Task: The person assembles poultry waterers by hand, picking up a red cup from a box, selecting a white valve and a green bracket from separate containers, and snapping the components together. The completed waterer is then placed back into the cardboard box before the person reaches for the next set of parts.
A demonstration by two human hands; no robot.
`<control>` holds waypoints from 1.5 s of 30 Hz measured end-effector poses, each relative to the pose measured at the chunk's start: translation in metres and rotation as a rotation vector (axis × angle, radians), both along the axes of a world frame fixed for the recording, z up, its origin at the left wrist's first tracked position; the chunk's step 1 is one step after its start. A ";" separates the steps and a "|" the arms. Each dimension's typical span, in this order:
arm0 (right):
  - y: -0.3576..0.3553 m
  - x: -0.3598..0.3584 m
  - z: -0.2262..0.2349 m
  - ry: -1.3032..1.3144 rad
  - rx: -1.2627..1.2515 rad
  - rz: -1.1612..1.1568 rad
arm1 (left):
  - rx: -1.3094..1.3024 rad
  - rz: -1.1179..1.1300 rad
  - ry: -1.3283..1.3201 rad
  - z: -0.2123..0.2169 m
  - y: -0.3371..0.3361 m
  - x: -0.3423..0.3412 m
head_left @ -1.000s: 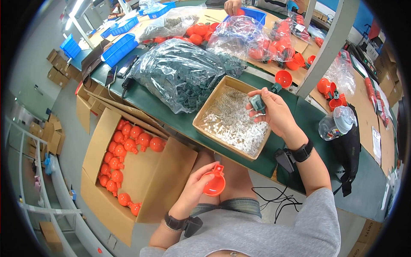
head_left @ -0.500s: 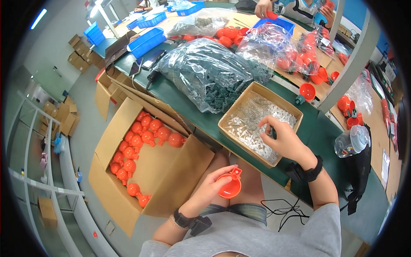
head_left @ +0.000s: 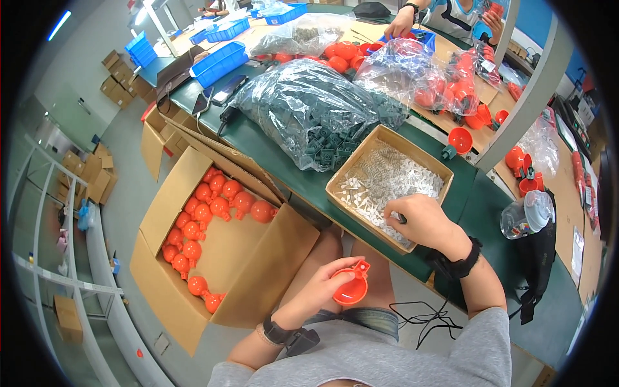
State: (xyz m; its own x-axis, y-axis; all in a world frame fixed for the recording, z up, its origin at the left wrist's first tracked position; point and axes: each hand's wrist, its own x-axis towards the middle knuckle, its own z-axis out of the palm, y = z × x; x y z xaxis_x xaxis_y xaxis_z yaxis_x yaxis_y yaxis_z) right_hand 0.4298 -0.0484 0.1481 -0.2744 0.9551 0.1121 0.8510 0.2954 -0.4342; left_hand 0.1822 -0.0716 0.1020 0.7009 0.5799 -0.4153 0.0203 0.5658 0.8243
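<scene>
Tray [head_left: 356, 157]: right hand [head_left: 420, 222] shifted toward near edge.

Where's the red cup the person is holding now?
In the head view, the red cup is in the left hand, low and slightly right of centre, right of the open carton.

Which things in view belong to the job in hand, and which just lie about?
Seemingly in use:
red cup, in the left hand
tray of white pieces, below the right hand
bagged green parts
boxed red pieces

Apparently lying about:
phone
clear jar
black bag
</scene>
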 end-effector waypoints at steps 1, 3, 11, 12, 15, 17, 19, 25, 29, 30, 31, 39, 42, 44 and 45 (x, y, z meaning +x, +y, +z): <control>0.000 0.000 0.000 -0.004 0.003 -0.001 | 0.000 0.001 0.000 0.000 -0.001 0.000; 0.000 0.000 0.000 -0.008 0.007 -0.001 | -0.016 0.008 0.003 0.000 -0.002 0.001; 0.006 0.003 0.000 0.110 0.063 -0.013 | 0.003 0.013 0.003 0.002 0.005 0.003; 0.006 0.003 0.000 0.105 0.066 -0.012 | 0.000 0.015 0.006 0.002 0.005 0.004; 0.007 0.004 0.004 0.137 0.048 -0.048 | -0.005 0.021 0.005 -0.001 0.007 0.002; 0.006 0.001 0.003 0.150 0.068 -0.063 | 0.003 0.023 -0.011 -0.007 0.006 0.000; 0.005 0.001 0.002 0.167 0.055 -0.072 | 0.002 0.026 -0.018 -0.010 0.005 0.000; -0.003 -0.003 0.000 0.187 0.056 -0.096 | 0.029 0.028 -0.056 -0.005 0.000 -0.004; 0.000 0.000 -0.001 0.277 0.011 -0.138 | 0.086 0.046 -0.055 -0.007 0.003 -0.010; 0.002 0.003 0.001 0.278 -0.007 -0.145 | 0.127 0.060 -0.056 -0.009 0.006 -0.011; 0.003 0.005 0.003 0.270 0.009 -0.180 | 0.131 0.072 -0.074 -0.006 0.008 -0.012; 0.012 0.026 0.025 0.312 0.139 -0.327 | 0.027 0.104 -0.167 0.014 0.013 -0.014; 0.011 0.037 0.019 0.332 0.208 -0.324 | 0.045 0.173 -0.163 0.015 0.009 -0.012; 0.012 0.038 0.012 0.273 0.162 -0.292 | 0.077 0.189 -0.124 0.017 0.010 -0.013; 0.011 0.035 0.011 0.225 0.108 -0.299 | 0.078 0.205 -0.127 0.015 0.010 -0.015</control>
State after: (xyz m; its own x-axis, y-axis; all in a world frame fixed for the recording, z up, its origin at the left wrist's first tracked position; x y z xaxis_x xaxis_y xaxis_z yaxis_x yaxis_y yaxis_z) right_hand 0.4650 -0.0374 0.1593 0.0577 0.9685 0.2422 0.7937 0.1027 -0.5996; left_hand 0.1670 -0.0618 0.1169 0.6093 0.7419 -0.2798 -0.1949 0.4822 0.8541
